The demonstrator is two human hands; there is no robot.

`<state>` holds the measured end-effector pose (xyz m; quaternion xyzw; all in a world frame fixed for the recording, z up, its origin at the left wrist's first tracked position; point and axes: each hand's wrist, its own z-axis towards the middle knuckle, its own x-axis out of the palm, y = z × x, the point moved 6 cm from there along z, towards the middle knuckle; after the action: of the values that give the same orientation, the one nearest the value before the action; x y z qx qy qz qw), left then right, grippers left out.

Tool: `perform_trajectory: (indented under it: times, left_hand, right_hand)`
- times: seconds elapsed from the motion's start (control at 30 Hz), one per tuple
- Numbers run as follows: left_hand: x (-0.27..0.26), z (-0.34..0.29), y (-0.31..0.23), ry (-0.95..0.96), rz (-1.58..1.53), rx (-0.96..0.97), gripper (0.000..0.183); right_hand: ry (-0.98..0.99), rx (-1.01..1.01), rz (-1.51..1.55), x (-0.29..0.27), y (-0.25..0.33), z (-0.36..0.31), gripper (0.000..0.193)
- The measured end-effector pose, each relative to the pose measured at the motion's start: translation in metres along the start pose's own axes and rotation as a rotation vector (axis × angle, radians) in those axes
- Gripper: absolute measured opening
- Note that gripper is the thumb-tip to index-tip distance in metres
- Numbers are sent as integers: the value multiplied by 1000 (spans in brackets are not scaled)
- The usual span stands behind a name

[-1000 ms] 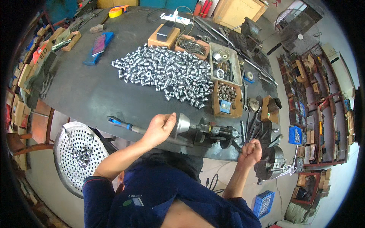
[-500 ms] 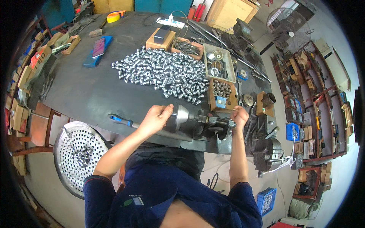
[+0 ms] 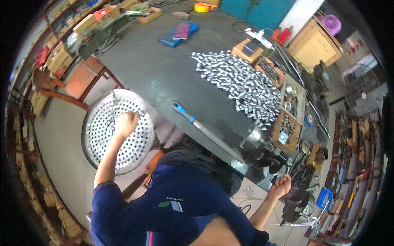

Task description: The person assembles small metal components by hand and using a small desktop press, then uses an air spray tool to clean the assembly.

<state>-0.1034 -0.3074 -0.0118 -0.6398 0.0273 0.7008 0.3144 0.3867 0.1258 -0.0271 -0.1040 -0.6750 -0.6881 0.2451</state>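
My left hand [image 3: 126,124] is over the round perforated metal tray [image 3: 96,141], its fingers closed. Whatever they hold is hidden; a few small metal parts show beside the hand, blurred. My right hand [image 3: 280,185] is closed in a fist at the bench's front edge, against the end of a dark clamped fixture [image 3: 259,155]. What its fingers wrap round cannot be made out. A silver cone-shaped piece [image 3: 252,134] sits at the fixture's left end. Left of it, a long tool with a blue and black grip [image 3: 184,112] lies along the bench edge.
A heap of shiny metal fittings [image 3: 242,84] covers the middle of the dark bench [image 3: 158,67]. Beside it stand a wooden box of small parts [image 3: 279,141] and a grey tray [image 3: 301,88]. A phone [image 3: 182,31] lies farther back; a wooden chair [image 3: 84,80] stands left.
My left hand has left the cone-shaped piece and moved left to the perforated tray. My right hand stays by the fixture's end, now lower in view. The whole view has swung left.
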Motion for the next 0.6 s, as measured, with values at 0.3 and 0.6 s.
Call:
perform_trajectory:
  times: [0.3, 0.6]
  left_hand:
    - [-30, -58, 112, -20, 370, -259, 26]
    - [-20, 22, -21, -55, -73, 57, 22]
  right_hand:
    - [-247, 98, -128, -22, -35, 25, 13]
    - [-230, 94, -165, -1, -30, 19, 13]
